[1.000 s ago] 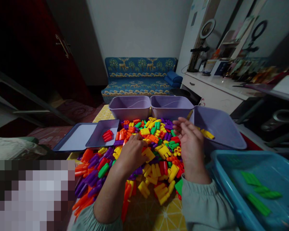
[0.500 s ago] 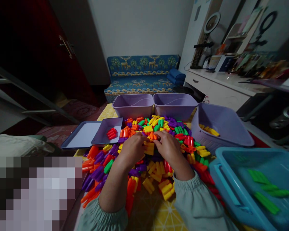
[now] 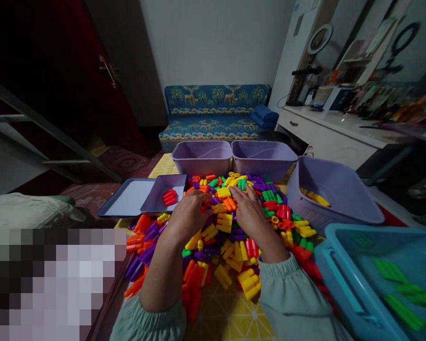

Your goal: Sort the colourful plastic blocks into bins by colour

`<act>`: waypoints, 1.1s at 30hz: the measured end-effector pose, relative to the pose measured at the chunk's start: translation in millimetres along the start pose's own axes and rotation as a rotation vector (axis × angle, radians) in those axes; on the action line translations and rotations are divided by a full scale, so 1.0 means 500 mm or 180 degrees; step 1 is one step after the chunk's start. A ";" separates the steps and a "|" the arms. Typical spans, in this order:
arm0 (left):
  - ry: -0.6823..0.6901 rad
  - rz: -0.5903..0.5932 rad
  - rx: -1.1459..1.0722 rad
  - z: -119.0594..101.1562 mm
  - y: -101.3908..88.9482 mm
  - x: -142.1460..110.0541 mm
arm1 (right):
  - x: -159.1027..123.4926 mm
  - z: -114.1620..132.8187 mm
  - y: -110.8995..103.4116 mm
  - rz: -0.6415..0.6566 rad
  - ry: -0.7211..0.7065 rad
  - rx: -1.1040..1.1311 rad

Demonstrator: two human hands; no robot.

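Note:
A heap of plastic building blocks in yellow, orange, red, purple and green, shaped like joined tubes, spreads under both hands. My left hand [image 3: 189,214] is over the left-middle of the heap, its fingers bent and apart from the thumb, with nothing visible between them. On the other side, my right hand [image 3: 249,214] has its fingers stretched out over the blocks, palm down. Between the hands lie an orange block [image 3: 230,204] and a yellow block [image 3: 224,222]. Whatever lies beneath the palms is hidden.
Two purple bins [image 3: 202,163] stand side by side behind the heap. A larger purple bin [image 3: 341,189] at right holds yellow blocks. Nearer, a blue tub [image 3: 341,279] has green blocks. Red blocks [image 3: 169,197] lie in a shallow tray [image 3: 151,203] at left, beside its lid [image 3: 124,196].
My hands have moved apart from their close position over the orange block, which now lies uncovered between them. The right fingers have straightened. The whole view has shifted slightly.

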State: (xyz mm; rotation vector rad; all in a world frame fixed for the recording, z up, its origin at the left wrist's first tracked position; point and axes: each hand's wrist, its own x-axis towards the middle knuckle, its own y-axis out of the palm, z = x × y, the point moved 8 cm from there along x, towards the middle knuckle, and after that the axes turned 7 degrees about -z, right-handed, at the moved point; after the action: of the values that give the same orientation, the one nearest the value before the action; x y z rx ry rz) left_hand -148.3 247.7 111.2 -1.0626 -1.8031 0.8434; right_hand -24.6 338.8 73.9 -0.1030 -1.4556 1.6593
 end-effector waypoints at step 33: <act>0.0220 0.0029 -0.0284 -0.038 0.088 0.019 | -0.018 -0.034 -0.038 0.0253 0.0809 -0.0570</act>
State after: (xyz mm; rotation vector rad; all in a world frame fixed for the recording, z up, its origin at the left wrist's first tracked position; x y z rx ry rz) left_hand -119.4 276.6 84.3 -1.1440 -1.7929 0.7286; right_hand 1.0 344.1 80.2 -0.4603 -1.4156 1.5131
